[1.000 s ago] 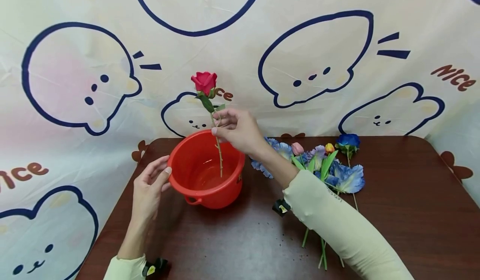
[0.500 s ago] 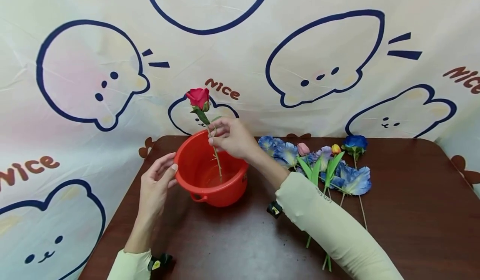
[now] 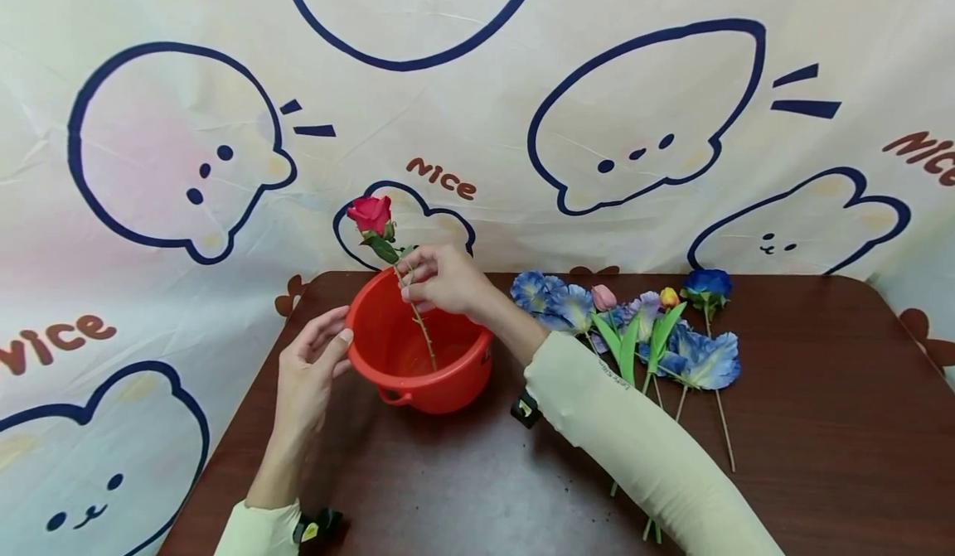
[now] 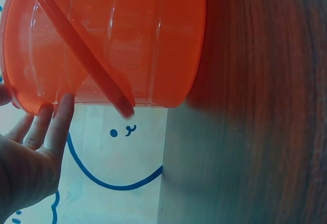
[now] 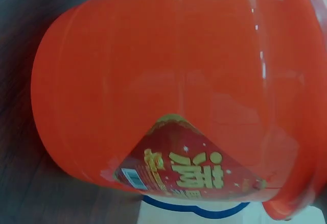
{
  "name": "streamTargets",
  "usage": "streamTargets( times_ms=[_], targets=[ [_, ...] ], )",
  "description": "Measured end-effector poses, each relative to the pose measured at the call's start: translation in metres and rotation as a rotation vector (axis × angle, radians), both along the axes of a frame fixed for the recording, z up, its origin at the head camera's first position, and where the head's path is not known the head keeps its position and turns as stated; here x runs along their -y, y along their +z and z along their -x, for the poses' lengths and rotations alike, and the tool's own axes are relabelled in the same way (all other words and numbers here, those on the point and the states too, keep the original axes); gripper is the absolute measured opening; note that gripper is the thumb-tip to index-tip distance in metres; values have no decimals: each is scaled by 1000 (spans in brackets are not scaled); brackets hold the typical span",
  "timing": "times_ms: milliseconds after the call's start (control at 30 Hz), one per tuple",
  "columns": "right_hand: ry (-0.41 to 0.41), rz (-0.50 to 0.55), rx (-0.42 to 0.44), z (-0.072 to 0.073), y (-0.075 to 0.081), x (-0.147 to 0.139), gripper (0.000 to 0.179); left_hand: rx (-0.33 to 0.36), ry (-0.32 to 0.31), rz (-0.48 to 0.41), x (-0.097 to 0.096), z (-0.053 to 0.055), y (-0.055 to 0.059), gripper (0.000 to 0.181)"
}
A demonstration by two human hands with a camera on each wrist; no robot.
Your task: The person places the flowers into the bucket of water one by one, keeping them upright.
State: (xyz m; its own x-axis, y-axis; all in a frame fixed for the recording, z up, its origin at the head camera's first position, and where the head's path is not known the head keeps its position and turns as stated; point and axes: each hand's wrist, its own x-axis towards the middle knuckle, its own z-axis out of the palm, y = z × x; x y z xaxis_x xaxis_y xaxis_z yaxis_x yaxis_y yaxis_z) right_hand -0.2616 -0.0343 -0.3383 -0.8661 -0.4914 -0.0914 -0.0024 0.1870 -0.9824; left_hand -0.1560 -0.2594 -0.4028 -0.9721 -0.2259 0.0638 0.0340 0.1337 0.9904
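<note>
My right hand (image 3: pixel 444 281) pinches the thorny green stem of a red rose (image 3: pixel 370 215) between thumb and fingers. The bloom leans left above the rim, and the stem's lower end is inside a red plastic bucket (image 3: pixel 466 372). My left hand (image 3: pixel 302 382) holds the left side of the bucket's rim, with the thumb at the edge. In the left wrist view, the fingers (image 4: pixel 62 119) of that hand lie against the outer wall, near the bucket's handle (image 4: pixel 82 50). The right wrist view shows only the bucket's outside with a printed label (image 5: pixel 191 160); the right hand is out of it.
To the right on the brown table (image 3: pixel 806 407) lie several flowers: blue-petalled ones (image 3: pixel 701 359), a pink tulip (image 3: pixel 603 297), an orange-yellow tulip (image 3: pixel 669 297) and a blue rose (image 3: pixel 706 287). The right forearm passes over some stems. Behind the table hangs a cartoon-printed cloth (image 3: pixel 477 125).
The right hand has moved down and left with the red rose, and its bloom now sits lower and tilts more leftward. The left hand still holds the bucket's rim.
</note>
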Motion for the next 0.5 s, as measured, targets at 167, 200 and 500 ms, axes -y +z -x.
streamTargets(
  times_ms=[167,200,500],
  targets=[
    [-9,-1,61,5,-5,4,31,6,2,-1,0,-1,-1,45],
    [-9,-3,67,6,-6,5,31,5,2,-7,0,-1,-1,45],
    [4,-109,63,7,-8,9,31,0,7,-9,-1,0,-1,46]
  ],
)
